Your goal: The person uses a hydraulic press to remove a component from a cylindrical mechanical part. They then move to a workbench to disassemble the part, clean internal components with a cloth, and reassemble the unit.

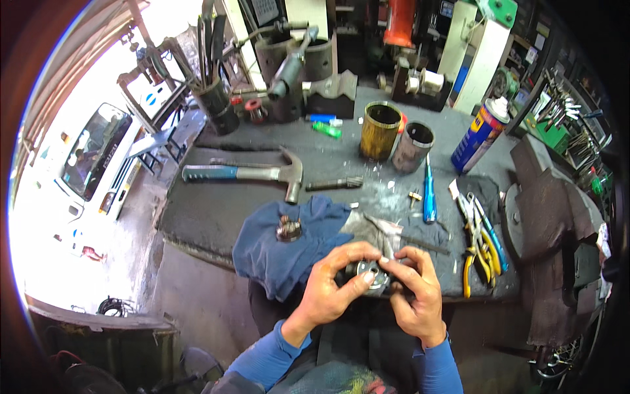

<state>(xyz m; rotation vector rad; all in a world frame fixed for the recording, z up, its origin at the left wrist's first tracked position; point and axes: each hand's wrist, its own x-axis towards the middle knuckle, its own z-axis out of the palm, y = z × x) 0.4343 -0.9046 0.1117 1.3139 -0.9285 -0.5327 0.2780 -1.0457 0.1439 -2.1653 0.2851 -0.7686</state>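
A small round metal part (377, 278) with a hole in its middle sits between my hands, just off the bench's front edge. The fingers of my left hand (338, 279) curl round it, thumb on its face. My right hand (419, 292) pinches at its right side; whether a small piece is between those fingertips I cannot make out. Left of my hands a blue cloth (262, 246) lies bunched, with a small brass-coloured metal fitting (288, 229) on top. A greyish rag (374, 231) lies just beyond my fingers.
On the dark bench (216, 220) lie a claw hammer (256, 173), a dark ridged tool (336, 184), a blue screwdriver (429, 197) and yellow-handled pliers (474, 240). Two cups (379, 134) and a blue spray can (481, 136) stand farther back. A large vise-like block (551, 223) borders the right side.
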